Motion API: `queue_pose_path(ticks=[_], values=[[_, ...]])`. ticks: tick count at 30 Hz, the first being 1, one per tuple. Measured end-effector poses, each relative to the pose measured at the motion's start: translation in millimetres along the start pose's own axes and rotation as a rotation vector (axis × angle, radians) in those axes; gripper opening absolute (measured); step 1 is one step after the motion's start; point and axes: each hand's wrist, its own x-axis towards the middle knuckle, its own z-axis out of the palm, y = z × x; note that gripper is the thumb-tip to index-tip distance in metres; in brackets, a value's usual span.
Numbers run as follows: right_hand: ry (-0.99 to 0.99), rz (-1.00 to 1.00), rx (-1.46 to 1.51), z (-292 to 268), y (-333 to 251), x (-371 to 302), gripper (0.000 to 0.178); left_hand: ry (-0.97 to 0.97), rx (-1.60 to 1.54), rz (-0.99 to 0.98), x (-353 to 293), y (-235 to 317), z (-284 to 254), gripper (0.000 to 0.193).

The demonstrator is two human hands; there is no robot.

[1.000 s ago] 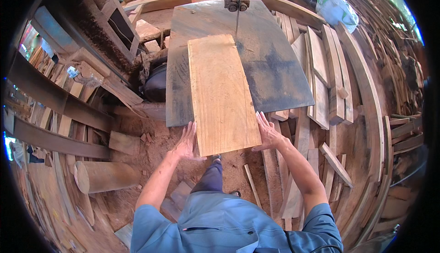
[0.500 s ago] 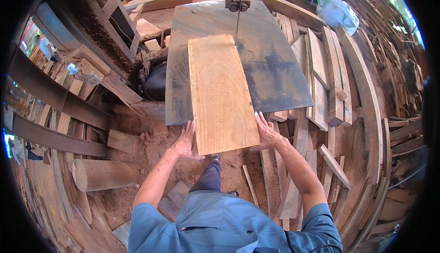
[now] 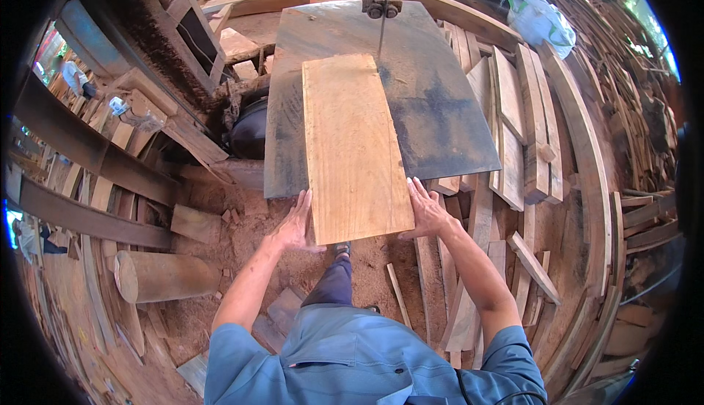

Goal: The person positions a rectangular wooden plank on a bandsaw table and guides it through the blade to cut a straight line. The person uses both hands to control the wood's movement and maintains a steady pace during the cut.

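A wide, flat wooden board (image 3: 356, 148) lies lengthwise on the dark metal table (image 3: 447, 126) of a bandsaw, its near end jutting past the table's front edge. My left hand (image 3: 297, 223) holds the board's left side near that end, thumb toward the underside. At the opposite side, my right hand (image 3: 427, 213) grips the near right edge with fingers stretched forward along it. The thin upright saw blade (image 3: 382, 34) runs down from a guide (image 3: 380, 5) and stands close to the board's far right corner. Parts of both thumbs are hidden under the board.
Long sawn planks (image 3: 532, 126) lie stacked to the right of the table. A round log (image 3: 167, 276) rests on the sawdust-covered floor at the left, near curved metal bands (image 3: 95, 210). The saw's rusty frame (image 3: 165, 31) rises at the far left. Another person (image 3: 75, 78) stands beyond it.
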Motion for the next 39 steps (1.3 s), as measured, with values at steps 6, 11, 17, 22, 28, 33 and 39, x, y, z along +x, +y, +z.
queue_pose_path(ticks=[6, 11, 17, 22, 28, 33, 39], values=[[0.006, -0.005, 0.004, -3.1, -2.9, 0.1, 0.163, 0.055, -0.023, 0.077, -0.4, -15.4, 11.5, 0.178], [-0.003, 0.015, -0.008, -5.2, -5.1, 0.5, 0.160, 0.043, 0.032, 0.085, 2.6, -21.3, 15.3, 0.181], [-0.002, 0.014, -0.010, -8.1, -6.2, 1.8, 0.159, 0.067, -0.012, 0.133, 6.5, -24.5, 14.3, 0.183], [0.004, 0.031, -0.002, -9.6, -8.4, 0.3, 0.155, 0.096, 0.003, 0.155, 7.9, -24.5, 15.0, 0.183], [0.010, 0.016, -0.021, -6.6, -7.1, 1.8, 0.157, 0.151, -0.013, 0.238, 5.1, -35.3, 21.3, 0.183], [0.037, 0.028, -0.024, -8.2, -7.3, -4.1, 0.151, 0.149, -0.015, 0.312, 7.3, -12.6, 9.7, 0.182], [0.009, 0.039, 0.013, -16.4, -13.1, -5.8, 0.149, 0.109, -0.025, 0.318, 8.9, -6.1, 2.6, 0.181]])
